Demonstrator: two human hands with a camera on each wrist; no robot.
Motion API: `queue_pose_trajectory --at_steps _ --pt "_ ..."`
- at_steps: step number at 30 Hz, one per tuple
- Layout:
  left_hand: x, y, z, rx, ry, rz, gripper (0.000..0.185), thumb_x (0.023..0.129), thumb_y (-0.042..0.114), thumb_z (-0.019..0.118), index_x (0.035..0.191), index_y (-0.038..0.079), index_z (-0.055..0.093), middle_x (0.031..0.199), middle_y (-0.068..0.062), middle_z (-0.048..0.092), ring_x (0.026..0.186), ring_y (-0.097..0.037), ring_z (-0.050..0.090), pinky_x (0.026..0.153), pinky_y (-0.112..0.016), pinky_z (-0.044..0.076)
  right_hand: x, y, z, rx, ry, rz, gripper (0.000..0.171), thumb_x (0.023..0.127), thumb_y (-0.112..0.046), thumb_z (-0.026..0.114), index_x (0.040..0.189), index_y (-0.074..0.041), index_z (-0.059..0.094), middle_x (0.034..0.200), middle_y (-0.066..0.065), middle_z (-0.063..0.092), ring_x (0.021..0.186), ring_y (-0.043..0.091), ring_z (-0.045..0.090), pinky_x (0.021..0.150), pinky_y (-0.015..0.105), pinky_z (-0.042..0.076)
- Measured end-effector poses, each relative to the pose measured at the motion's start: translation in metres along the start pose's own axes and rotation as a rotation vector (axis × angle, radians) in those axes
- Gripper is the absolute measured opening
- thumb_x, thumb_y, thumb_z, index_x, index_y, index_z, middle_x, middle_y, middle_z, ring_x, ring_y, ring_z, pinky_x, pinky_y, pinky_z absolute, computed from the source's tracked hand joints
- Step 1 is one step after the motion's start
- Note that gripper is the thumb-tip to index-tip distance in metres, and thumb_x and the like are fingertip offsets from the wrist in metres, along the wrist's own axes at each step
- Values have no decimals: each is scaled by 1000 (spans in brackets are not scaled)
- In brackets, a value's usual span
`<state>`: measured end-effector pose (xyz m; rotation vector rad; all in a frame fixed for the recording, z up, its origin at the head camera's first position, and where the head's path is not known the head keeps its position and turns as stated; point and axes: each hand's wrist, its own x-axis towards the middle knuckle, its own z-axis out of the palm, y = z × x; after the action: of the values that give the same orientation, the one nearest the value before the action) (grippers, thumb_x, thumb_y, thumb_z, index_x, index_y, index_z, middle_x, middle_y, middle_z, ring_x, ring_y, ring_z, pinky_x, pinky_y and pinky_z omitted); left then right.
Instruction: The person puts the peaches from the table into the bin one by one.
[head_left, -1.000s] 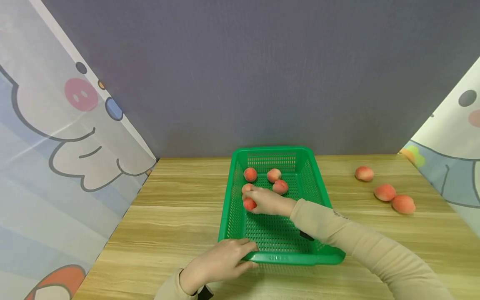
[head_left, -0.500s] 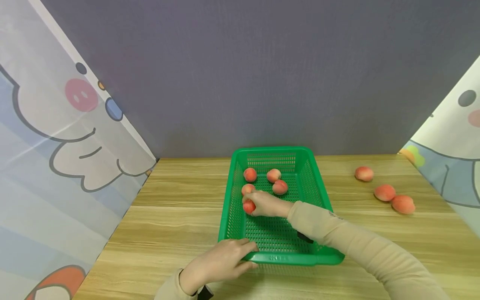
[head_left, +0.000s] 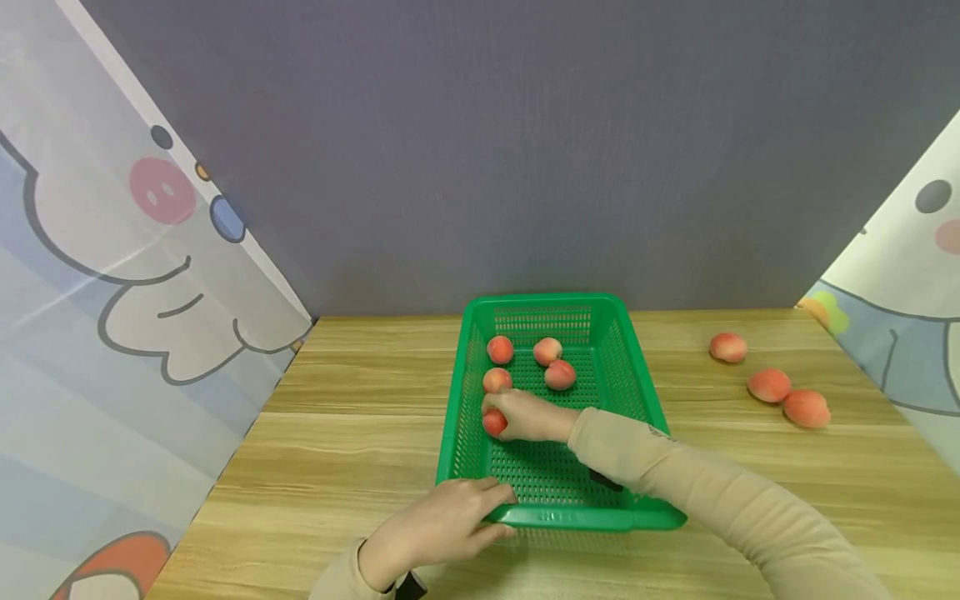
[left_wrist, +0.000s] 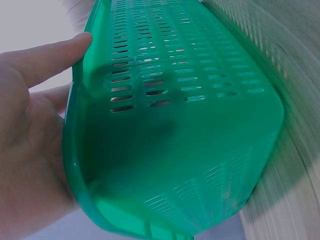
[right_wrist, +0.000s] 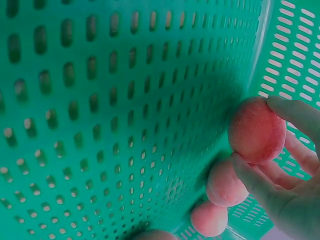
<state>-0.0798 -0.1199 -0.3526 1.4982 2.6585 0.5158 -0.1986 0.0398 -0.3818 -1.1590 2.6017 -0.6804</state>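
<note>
A green perforated plastic basket [head_left: 581, 518] stands on the wooden table. My left hand [head_left: 444, 518] grips its near rim at the left corner; in the left wrist view the thumb [left_wrist: 60, 57] lies over the rim edge. Inside the basket my right hand [head_left: 531, 415] holds a red peach [head_left: 493, 423] low by the left wall. The right wrist view shows thumb and fingers round this peach [right_wrist: 256, 131], close to the basket floor; whether it touches cannot be told. Just beyond it lies another peach [head_left: 497, 381], with one more [head_left: 500, 350] at the far left.
Two peaches, one paler [head_left: 547, 351] and one redder [head_left: 560, 375], touch near the basket's far middle. On the table to the right lie three more: a far one [head_left: 728, 347] alone, a middle one [head_left: 769, 386] beside a near one [head_left: 807, 409]. A grey panel [head_left: 480, 167] backs the table.
My right hand has moved a little nearer and to the left with the peach, uncovering more of the peach beyond it. The left hand and basket have stayed put.
</note>
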Motion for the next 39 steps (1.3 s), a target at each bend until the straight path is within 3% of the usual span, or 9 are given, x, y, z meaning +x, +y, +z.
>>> queue_pose_trajectory --at_steps 21,39 --pt "0 -2 1 5 9 7 19 86 27 57 96 12 56 81 7 56 64 6 42 58 -7 37 3 2 7 -28 4 -9 33 73 -4 68 104 -7 57 99 3 56 90 15 52 75 27 43" --pt "-1 -2 2 -11 12 9 18 85 25 59 95 11 56 79 7 55 62 6 40 57 -5 35 1 -1 1 13 -7 3 35 75 -5 67 109 -4 56 103 5 57 93 17 53 77 29 44"
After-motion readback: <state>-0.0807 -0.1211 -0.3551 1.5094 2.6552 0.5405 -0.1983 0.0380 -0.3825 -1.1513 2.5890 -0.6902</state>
